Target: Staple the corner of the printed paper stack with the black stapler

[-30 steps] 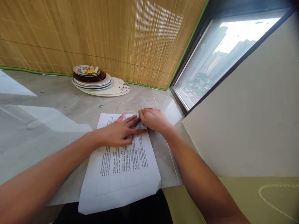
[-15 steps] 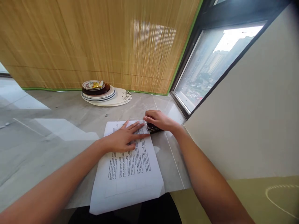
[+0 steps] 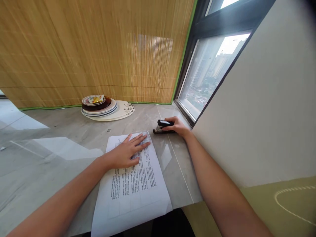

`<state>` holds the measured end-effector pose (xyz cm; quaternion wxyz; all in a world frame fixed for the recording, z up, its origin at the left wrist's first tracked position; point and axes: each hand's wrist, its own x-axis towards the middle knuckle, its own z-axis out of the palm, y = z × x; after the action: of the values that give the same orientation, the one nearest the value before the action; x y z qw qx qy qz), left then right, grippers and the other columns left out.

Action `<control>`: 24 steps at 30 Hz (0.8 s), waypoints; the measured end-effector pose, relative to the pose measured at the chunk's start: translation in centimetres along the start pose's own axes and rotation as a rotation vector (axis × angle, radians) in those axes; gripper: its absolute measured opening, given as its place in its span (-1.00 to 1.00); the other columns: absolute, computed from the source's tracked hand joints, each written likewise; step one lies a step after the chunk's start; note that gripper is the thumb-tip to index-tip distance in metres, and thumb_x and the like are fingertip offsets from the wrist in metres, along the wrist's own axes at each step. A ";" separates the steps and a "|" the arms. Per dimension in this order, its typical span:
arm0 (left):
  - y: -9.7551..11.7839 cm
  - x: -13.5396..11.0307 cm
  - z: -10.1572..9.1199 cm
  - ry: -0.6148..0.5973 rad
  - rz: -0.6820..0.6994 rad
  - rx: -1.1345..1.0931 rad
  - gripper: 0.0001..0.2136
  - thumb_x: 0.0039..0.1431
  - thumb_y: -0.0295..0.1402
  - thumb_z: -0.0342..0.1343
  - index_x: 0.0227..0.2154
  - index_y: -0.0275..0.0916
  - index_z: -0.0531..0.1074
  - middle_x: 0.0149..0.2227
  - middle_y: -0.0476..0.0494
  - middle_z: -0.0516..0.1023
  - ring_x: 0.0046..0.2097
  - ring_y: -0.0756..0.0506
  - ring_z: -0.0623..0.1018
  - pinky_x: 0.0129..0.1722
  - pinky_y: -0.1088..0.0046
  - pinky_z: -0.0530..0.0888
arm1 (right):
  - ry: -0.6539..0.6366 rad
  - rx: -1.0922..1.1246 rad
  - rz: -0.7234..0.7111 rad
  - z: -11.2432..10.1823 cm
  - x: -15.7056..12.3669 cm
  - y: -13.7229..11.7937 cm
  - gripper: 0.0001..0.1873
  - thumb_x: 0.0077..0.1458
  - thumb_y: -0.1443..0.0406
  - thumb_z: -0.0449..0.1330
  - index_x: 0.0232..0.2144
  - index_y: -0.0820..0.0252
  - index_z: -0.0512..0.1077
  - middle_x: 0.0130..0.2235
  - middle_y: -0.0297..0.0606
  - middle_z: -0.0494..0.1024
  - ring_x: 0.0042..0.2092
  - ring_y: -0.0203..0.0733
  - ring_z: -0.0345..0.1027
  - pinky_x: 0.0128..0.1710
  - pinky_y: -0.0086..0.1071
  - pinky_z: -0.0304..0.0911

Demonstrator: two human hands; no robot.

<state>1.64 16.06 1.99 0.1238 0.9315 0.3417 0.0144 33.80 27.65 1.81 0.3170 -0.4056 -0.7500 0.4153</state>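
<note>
Printed sheets of paper (image 3: 133, 204) lie on the grey marbled counter, their near end reaching over its front edge. My left hand (image 3: 129, 151) rests flat on the upper part of the paper with its fingers spread. To the right of the paper's top corner, my right hand (image 3: 176, 126) grips a black stapler (image 3: 164, 123) around its rear half. The stapler's jaws face left, apart from the paper, and its base is at the counter. The palm side of my right hand is hidden.
A stack of plates (image 3: 98, 108) with a small yellow packet (image 3: 98, 99) on top stands at the back, on a white oval platter (image 3: 124, 110). A bamboo blind (image 3: 98, 49) hangs behind. The window (image 3: 204, 72) and white wall (image 3: 259, 115) bound the right side.
My right hand has drawn the stapler off the paper's top right corner and away to the right. My left hand stays flat on the paper. The camera view has shifted slightly.
</note>
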 end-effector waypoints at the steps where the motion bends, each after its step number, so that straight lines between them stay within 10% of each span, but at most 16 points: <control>1: 0.0 0.0 0.0 -0.002 -0.005 -0.003 -0.21 0.31 -0.34 0.09 0.57 0.02 0.03 0.62 -0.20 -0.19 0.60 -0.38 -0.07 0.52 -0.29 -0.19 | 0.122 0.010 0.024 0.4 0.3 0.0 -0.54 -0.06 -0.02 0.48 -0.33 0.26 0.58 -0.42 -0.41 0.43 -0.34 -0.27 0.27 -0.33 -0.40 0.10; 5: -0.4 -0.1 -0.1 0.136 -0.016 -0.194 -0.37 0.36 -0.27 0.07 0.48 -0.02 0.23 0.58 -0.21 0.08 0.56 -0.34 0.13 0.54 -0.16 -0.05 | 0.410 -0.043 0.041 3.5 1.3 -1.6 -0.61 0.01 0.05 0.42 -0.25 0.24 0.61 -0.34 -0.33 0.53 -0.29 -0.23 0.33 -0.28 -0.37 0.16; 11: -2.4 0.1 -0.3 0.958 -0.366 -0.587 -0.79 0.39 -0.25 -0.05 -0.17 -0.19 0.47 -0.13 -0.15 0.59 -0.04 -0.18 0.56 0.06 0.26 0.50 | 0.230 -0.067 -0.064 8.1 0.6 -6.4 -0.67 0.12 0.10 0.41 -0.17 0.20 0.64 -0.22 -0.26 0.65 -0.20 -0.19 0.45 -0.18 -0.35 0.28; 20: -4.2 0.3 0.1 1.253 -0.630 -0.625 -0.87 0.19 -0.36 -0.01 -0.31 -0.15 0.43 -0.30 -0.05 0.49 -0.23 -0.11 0.47 -0.19 0.37 0.42 | -0.016 -0.252 -0.093 13.9 -1.2 -10.0 -0.80 0.13 0.19 0.43 -0.26 0.16 0.56 -0.21 -0.26 0.65 -0.20 -0.20 0.45 -0.18 -0.36 0.25; 24: -3.8 0.2 0.1 1.174 -0.572 -0.626 -0.88 0.19 -0.36 0.01 -0.33 -0.16 0.45 -0.32 -0.05 0.51 -0.26 -0.10 0.48 -0.21 0.37 0.43 | 0.009 -0.380 0.006 15.4 -1.6 -9.9 -0.84 0.16 0.25 0.33 -0.23 0.13 0.45 -0.18 -0.18 0.65 -0.16 -0.09 0.47 -0.23 -0.31 0.21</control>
<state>-0.55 18.98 1.01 0.1798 0.5650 0.5620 0.5767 18.61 17.37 3.31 0.2366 -0.4623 -0.8123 0.2654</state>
